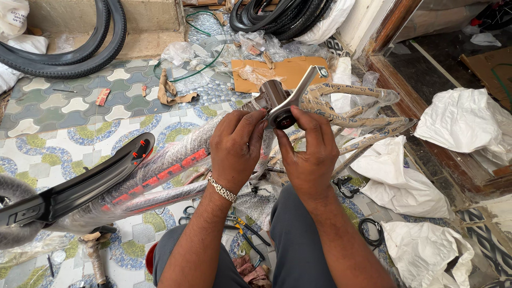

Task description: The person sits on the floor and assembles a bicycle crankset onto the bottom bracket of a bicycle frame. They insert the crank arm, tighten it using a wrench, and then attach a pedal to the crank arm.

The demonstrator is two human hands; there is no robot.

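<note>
A patterned tile floor carries black tyres, white sacks and a plastic-wrapped red bicycle frame across the person's lap. At the frame's bottom bracket, the left hand and right hand both pinch the hub of a silver crank arm, fingers closed around it.
</note>
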